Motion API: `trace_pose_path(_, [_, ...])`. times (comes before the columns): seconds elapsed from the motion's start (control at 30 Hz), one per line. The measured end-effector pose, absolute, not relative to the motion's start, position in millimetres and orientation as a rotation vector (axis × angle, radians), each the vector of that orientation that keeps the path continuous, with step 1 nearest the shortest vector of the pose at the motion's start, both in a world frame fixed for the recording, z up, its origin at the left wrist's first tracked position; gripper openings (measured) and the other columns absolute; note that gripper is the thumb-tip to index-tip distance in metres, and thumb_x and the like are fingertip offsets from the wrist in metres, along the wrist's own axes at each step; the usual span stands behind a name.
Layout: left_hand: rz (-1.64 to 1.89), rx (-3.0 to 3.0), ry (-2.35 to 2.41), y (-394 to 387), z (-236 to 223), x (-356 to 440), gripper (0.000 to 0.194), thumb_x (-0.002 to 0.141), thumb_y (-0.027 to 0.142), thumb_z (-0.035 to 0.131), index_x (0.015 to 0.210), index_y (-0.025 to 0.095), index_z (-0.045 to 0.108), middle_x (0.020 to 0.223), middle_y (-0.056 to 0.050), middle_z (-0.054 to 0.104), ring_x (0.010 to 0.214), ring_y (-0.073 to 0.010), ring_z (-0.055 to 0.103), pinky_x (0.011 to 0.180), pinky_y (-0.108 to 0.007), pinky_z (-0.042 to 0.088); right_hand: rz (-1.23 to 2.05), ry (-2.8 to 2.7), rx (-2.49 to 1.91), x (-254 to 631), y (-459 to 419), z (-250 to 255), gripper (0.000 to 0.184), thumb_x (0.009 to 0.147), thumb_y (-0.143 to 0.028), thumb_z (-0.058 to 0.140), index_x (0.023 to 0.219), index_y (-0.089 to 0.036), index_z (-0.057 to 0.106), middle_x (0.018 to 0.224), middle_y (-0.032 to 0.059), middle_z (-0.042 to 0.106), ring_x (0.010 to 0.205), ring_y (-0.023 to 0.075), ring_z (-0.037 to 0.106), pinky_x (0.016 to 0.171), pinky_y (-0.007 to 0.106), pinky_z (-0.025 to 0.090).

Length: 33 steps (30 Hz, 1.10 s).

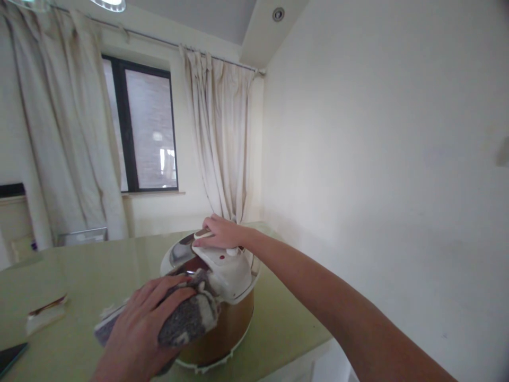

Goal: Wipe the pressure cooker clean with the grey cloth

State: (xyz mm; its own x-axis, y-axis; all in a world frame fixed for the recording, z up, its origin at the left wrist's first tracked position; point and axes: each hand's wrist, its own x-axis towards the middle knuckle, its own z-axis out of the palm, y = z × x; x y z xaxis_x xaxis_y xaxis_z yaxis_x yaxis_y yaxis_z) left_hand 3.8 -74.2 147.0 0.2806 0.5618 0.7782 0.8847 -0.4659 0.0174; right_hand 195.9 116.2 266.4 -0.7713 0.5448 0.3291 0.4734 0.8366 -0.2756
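A round cooker [234,326] with a brown body stands on the table, and its white top housing [234,276] carries a small red spot. My right hand [223,232] reaches across to this top, its fingers curled over the raised pale handle [203,233]. Against the near left side of the cooker, my left hand [137,323] grips a bunched grey-and-white cloth [185,321]. The cloth touches the cooker's side and rim. My left hand and the cloth hide part of the front.
The pale green glossy table [131,260] runs under everything. On its left lie a small whitish packet [45,315] and a dark flat object [11,358]. A white wall [377,159] rises close on the right. Curtains [222,127] and a window [149,127] are behind.
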Motion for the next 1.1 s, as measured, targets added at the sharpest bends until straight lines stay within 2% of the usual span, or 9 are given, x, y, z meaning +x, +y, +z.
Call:
trace_pose_path(0.1, [-1.396,-2.060,-1.626,-71.5,148.7,-26.1,0.037,0.079,0.042,0.075,0.115,0.035,0.068,0.118,-0.001,0.077,0.108,-0.0308,0.072,0.098,-0.046,0.058,0.225,-2.474,-0.932,178.4,110.4,255.5,0.066,0.085,-0.078,0.070,0.114,-0.020,0.062,0.117,0.0132,0.063,0.110,0.0320,0.063,0.094,0.041,0.049])
trace_pose_path(0.2, [-1.620,-1.907,-1.959,-68.3,161.9,-30.8,0.038,0.083,0.054,0.070,0.112,0.030,0.065,0.096,0.000,0.078,0.085,-0.0273,0.075,0.081,-0.040,0.063,0.233,-2.387,-1.014,167.6,102.9,251.3,0.071,0.083,-0.083,0.068,0.120,-0.023,0.062,0.122,0.0141,0.066,0.115,0.0342,0.063,0.095,0.042,0.048])
trace_pose_path(0.27, [-1.558,-1.870,-1.959,-67.9,172.0,-20.6,0.041,0.084,0.058,0.069,0.113,0.028,0.066,0.101,-0.002,0.078,0.088,-0.0276,0.075,0.082,-0.039,0.061,0.242,-2.377,-1.021,166.1,100.4,252.3,0.070,0.083,-0.083,0.068,0.122,-0.025,0.063,0.122,0.0131,0.068,0.118,0.0350,0.063,0.098,0.044,0.046])
trace_pose_path(0.4, [-1.164,-1.889,-1.725,-73.5,178.1,21.2,0.035,0.090,0.047,0.065,0.121,0.031,0.066,0.127,-0.004,0.073,0.106,-0.0299,0.072,0.090,-0.042,0.057,0.308,-2.425,-0.955,167.8,104.6,258.2,0.060,0.092,-0.079,0.060,0.117,-0.025,0.070,0.120,0.0108,0.073,0.121,0.0342,0.063,0.103,0.044,0.045])
trace_pose_path(0.53, [-0.811,-2.075,-1.279,-69.7,163.2,81.7,0.053,0.080,0.027,0.072,0.132,0.031,0.064,0.137,-0.008,0.069,0.120,-0.0336,0.065,0.099,-0.046,0.054,0.575,-2.457,-0.788,168.0,121.4,262.5,0.047,0.104,-0.066,0.050,0.108,-0.026,0.074,0.119,0.0042,0.075,0.119,0.0269,0.066,0.107,0.038,0.045])
trace_pose_path(0.7, [-0.453,-2.159,-0.839,-45.5,156.7,134.7,0.021,0.091,0.016,0.065,0.110,0.021,0.072,0.112,-0.009,0.074,0.106,-0.0269,0.067,0.100,-0.043,0.051,0.709,-2.514,-0.704,168.0,145.3,259.6,0.035,0.101,-0.054,0.064,0.114,-0.023,0.074,0.127,0.0038,0.075,0.121,0.0229,0.066,0.108,0.033,0.047])
trace_pose_path(0.9, [-0.701,-2.166,-1.287,-51.1,190.4,87.0,0.047,0.083,0.013,0.066,0.127,0.029,0.070,0.131,-0.008,0.071,0.118,-0.0332,0.065,0.101,-0.049,0.050,0.789,-2.487,-0.613,166.7,152.8,252.0,0.034,0.099,-0.051,0.069,0.116,-0.022,0.075,0.127,0.0036,0.075,0.120,0.0210,0.067,0.107,0.031,0.048])
trace_pose_path(1.0, [-0.865,-2.121,-1.701,-40.6,219.6,48.4,0.038,0.091,0.029,0.060,0.128,0.027,0.069,0.134,-0.008,0.072,0.113,-0.0322,0.069,0.097,-0.044,0.052,0.890,-2.395,-0.619,163.6,153.1,247.7,0.034,0.101,-0.051,0.064,0.109,-0.021,0.078,0.125,0.0037,0.076,0.124,0.0219,0.065,0.111,0.031,0.046])
trace_pose_path(1.1, [-0.887,-2.185,-1.959,-13.8,248.4,27.8,0.046,0.094,0.044,0.054,0.131,0.021,0.069,0.125,-0.011,0.077,0.109,-0.0321,0.072,0.095,-0.041,0.052,1.187,-2.167,-0.586,161.8,150.0,245.4,0.046,0.108,-0.053,0.048,0.113,-0.020,0.078,0.120,0.0044,0.077,0.122,0.0217,0.067,0.111,0.031,0.048])
